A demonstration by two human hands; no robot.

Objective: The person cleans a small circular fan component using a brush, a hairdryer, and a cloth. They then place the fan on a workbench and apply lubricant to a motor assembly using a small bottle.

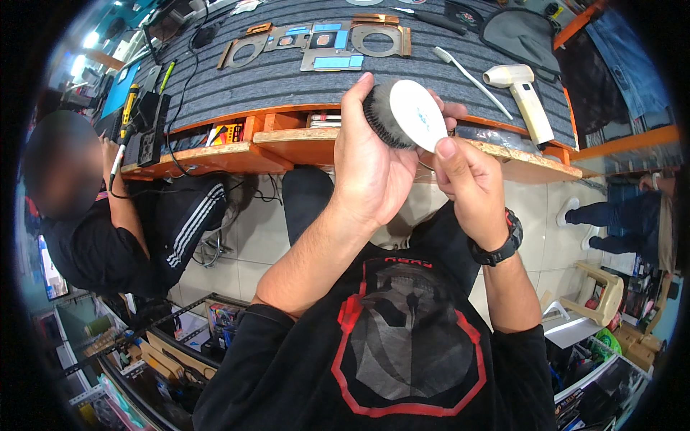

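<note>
Both hands' fingers around round fan

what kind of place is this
Probably an electronics repair workshop. A grey ribbed bench mat carries copper and metal heat-sink plates and a cream handheld blower; the left hand and right hand hold a round black cooling fan.

Both forearms rose from the near edge, converging at centre. Left hand was curled closed, fingers far side. Right hand was closed, thumb extended up-left.
</note>
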